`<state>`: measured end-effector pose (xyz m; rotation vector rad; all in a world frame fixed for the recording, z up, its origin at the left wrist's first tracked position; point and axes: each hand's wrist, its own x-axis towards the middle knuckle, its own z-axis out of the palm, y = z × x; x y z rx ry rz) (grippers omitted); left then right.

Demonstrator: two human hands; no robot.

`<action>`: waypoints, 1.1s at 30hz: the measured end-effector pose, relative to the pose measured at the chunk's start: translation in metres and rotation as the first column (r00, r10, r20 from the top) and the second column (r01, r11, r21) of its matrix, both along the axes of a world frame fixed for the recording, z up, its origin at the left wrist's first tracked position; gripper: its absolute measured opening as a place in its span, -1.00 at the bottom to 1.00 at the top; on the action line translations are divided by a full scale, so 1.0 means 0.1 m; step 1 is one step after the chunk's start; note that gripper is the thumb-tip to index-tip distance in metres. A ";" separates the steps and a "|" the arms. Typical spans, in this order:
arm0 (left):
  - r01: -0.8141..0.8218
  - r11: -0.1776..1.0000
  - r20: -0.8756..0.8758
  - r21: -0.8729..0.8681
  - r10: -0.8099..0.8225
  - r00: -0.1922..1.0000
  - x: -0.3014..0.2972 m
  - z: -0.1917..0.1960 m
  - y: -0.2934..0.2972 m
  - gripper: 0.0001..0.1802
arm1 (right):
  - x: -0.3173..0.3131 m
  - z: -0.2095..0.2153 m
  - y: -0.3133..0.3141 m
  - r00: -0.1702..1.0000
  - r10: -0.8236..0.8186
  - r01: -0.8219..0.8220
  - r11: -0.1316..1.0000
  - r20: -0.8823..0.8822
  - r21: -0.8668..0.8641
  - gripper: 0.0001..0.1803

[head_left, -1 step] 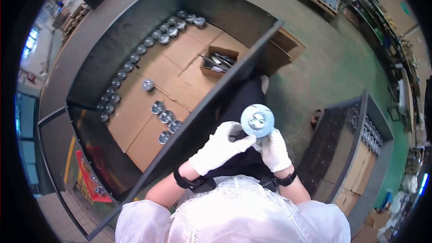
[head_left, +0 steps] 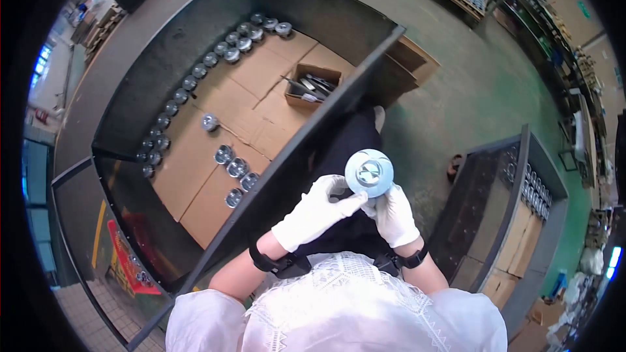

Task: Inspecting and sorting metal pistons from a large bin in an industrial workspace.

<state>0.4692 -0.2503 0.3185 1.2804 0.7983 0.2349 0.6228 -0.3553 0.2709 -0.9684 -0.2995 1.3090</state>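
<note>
Left grip (head_left: 313, 216): white-gloved, half curled, thumb and fingers at the disc's lower-left edge.
Right grip (head_left: 396, 216): gloved, closed on its lower-right edge; fingers behind hidden.
Round metal disc (head_left: 369, 173): between both grips.
Hazard: slipping, should smooth gloves loosen on the rim.
Change from earlier frame: central reflection now wedge-shaped, perhaps from slight turning; grips nearly identical.
Left of grips: walled counter (head_left: 176, 52) bearing metal cups (head_left: 236, 167) and an open box (head_left: 292, 99).
</note>
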 end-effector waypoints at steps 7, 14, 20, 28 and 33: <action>0.162 0.971 -0.046 0.177 -0.156 0.987 -0.03 -0.25 -0.05 -0.41 | 0.03 -0.02 -0.17 0.999 -0.033 0.033 0.997 -0.001 -0.073 -0.62; 0.221 0.846 0.004 0.484 -0.255 0.967 -0.12 -0.64 -0.08 -0.55 | 0.02 0.02 -0.10 0.999 -0.029 0.027 0.993 -0.020 -0.117 -0.61; 0.151 0.980 -0.035 0.132 -0.148 0.988 0.06 -0.23 0.04 -0.47 | 0.03 -0.05 -0.11 0.999 -0.037 0.035 0.995 -0.025 -0.088 -0.63; -0.226 0.974 0.106 -0.010 0.226 0.968 0.12 -0.32 -0.07 -0.35 | -0.10 -0.21 -0.08 0.979 -0.077 0.074 0.997 -0.187 -0.026 -0.60; -0.259 0.724 0.158 0.640 0.206 0.966 0.19 -0.15 -0.12 -0.44 | -0.12 -0.11 0.05 0.886 -0.021 0.016 1.000 -0.463 -0.016 -0.58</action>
